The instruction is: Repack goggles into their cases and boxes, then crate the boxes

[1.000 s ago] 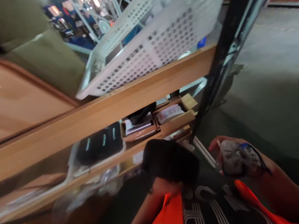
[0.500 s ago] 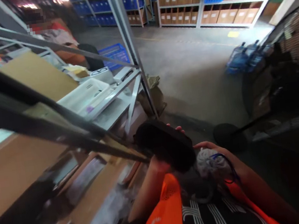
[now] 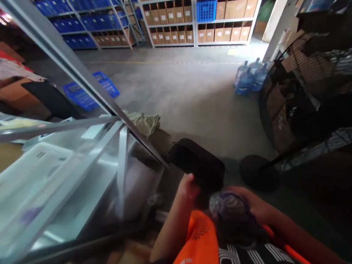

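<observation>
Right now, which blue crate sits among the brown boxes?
The blue crate in the back-right shelf bay, brown boxes around it; the others fill the left shelves or lie on the floor.

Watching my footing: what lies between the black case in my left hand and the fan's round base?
Head view: only bare concrete floor between the black case and the fan's round base.

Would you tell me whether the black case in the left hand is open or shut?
Shut, it seems: the black case, gripped by the left hand, shows one smooth dark shell, no lid raised, nothing inside showing.
</observation>
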`<state>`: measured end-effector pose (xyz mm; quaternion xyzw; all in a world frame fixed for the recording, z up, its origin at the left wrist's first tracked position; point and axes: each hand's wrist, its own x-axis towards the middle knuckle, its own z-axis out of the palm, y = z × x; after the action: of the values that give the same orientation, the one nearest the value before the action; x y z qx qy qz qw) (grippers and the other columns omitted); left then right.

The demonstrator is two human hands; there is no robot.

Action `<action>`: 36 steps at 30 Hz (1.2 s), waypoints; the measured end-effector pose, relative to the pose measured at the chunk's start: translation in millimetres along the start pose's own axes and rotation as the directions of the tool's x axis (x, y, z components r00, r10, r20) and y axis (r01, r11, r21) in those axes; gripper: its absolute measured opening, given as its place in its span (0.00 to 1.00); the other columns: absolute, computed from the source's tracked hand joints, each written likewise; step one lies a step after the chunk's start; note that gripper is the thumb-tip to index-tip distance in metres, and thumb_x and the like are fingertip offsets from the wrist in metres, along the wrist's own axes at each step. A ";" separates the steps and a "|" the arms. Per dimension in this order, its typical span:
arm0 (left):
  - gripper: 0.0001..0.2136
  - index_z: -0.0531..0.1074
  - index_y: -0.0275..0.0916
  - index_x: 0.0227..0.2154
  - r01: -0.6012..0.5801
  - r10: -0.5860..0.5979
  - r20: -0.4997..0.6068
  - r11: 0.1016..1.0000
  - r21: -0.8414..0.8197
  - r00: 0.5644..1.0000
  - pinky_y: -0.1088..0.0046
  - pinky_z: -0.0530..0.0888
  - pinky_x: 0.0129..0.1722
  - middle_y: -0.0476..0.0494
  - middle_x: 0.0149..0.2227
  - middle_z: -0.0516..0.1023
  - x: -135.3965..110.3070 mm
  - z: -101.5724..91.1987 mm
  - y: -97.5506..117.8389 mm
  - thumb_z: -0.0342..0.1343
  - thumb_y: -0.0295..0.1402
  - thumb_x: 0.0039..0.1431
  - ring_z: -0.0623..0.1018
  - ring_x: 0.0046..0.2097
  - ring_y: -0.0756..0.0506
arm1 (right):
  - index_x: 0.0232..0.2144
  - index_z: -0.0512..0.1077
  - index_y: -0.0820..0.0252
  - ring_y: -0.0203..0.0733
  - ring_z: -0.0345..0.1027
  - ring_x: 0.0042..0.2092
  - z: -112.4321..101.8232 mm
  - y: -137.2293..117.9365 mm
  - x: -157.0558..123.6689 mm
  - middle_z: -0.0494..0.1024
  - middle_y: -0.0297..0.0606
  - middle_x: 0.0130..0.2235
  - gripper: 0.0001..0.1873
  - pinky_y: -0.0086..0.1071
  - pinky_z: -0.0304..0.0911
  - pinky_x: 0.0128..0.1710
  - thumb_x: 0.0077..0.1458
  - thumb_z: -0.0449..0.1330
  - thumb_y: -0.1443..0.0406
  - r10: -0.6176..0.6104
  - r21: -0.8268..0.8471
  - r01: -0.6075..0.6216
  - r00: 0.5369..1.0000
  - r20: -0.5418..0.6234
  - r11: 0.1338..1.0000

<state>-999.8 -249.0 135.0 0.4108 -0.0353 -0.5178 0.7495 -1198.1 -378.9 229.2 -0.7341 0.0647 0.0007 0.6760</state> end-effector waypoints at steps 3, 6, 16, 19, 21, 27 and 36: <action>0.36 0.73 0.39 0.53 0.035 -0.037 -0.041 0.998 -0.057 0.998 0.50 0.73 0.59 0.35 0.50 0.81 55.6 6.3 38.0 0.64 0.59 0.45 0.76 0.58 0.31 | 0.35 0.78 0.61 0.44 0.74 0.39 -27.5 -13.5 59.4 0.78 0.39 0.38 0.10 0.32 0.69 0.41 0.48 0.67 0.65 -0.029 -0.159 0.024 0.999 -0.026 0.987; 0.41 0.71 0.36 0.58 0.151 -0.175 -0.085 0.960 -0.237 0.981 0.50 0.74 0.58 0.31 0.52 0.80 107.2 20.9 83.0 0.57 0.65 0.51 0.76 0.58 0.30 | 0.34 0.77 0.60 0.41 0.72 0.38 -54.9 -29.1 120.7 0.76 0.37 0.37 0.09 0.31 0.67 0.39 0.46 0.63 0.70 -0.054 -0.286 0.045 0.998 -0.027 0.957; 0.33 0.67 0.33 0.62 0.268 -0.334 -0.061 0.840 -0.472 0.940 0.52 0.69 0.62 0.32 0.49 0.82 271.3 30.5 187.1 0.50 0.54 0.65 0.79 0.55 0.34 | 0.33 0.72 0.60 0.42 0.67 0.39 -160.1 -28.0 279.7 0.74 0.39 0.37 0.10 0.34 0.63 0.43 0.44 0.60 0.71 -0.024 -0.585 0.046 0.999 0.046 0.809; 0.36 0.66 0.30 0.62 0.324 -0.386 -0.052 0.834 -0.447 0.921 0.52 0.68 0.63 0.31 0.48 0.82 331.1 25.5 201.3 0.48 0.57 0.65 0.79 0.55 0.34 | 0.31 0.71 0.61 0.42 0.67 0.39 -203.0 -23.4 329.3 0.74 0.39 0.37 0.09 0.35 0.61 0.44 0.43 0.61 0.71 -0.021 -0.645 0.123 0.986 0.164 0.755; 0.38 0.66 0.27 0.62 0.322 -0.386 -0.056 0.834 -0.448 0.921 0.54 0.68 0.63 0.29 0.48 0.82 373.6 26.6 212.5 0.46 0.58 0.65 0.79 0.55 0.35 | 0.29 0.69 0.61 0.41 0.66 0.38 -236.1 -24.7 366.5 0.74 0.38 0.36 0.08 0.33 0.60 0.42 0.41 0.61 0.71 -0.014 -0.650 0.168 0.972 0.236 0.741; 0.23 0.74 0.32 0.54 0.185 -0.293 -0.200 0.883 -0.431 0.935 0.65 0.76 0.55 0.40 0.37 0.85 487.4 45.2 276.5 0.46 0.45 0.70 0.84 0.42 0.43 | 0.30 0.69 0.61 0.39 0.67 0.34 -331.0 -48.2 487.2 0.75 0.39 0.35 0.08 0.29 0.59 0.35 0.42 0.61 0.68 0.074 -0.685 0.250 0.910 0.407 0.685; 0.19 0.78 0.31 0.43 0.250 -0.339 -0.292 0.920 -0.302 0.895 0.66 0.79 0.42 0.39 0.32 0.84 613.1 13.7 363.7 0.65 0.43 0.56 0.83 0.33 0.42 | 0.34 0.74 0.64 0.43 0.69 0.35 -401.0 -57.6 658.4 0.78 0.45 0.37 0.12 0.33 0.58 0.36 0.42 0.62 0.66 0.200 -0.686 0.535 0.698 0.688 0.493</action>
<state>-451.8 -704.8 152.9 0.3935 0.2244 -0.5478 0.7033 -574.4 -834.4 262.5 -0.9110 -0.2815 0.2339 0.1900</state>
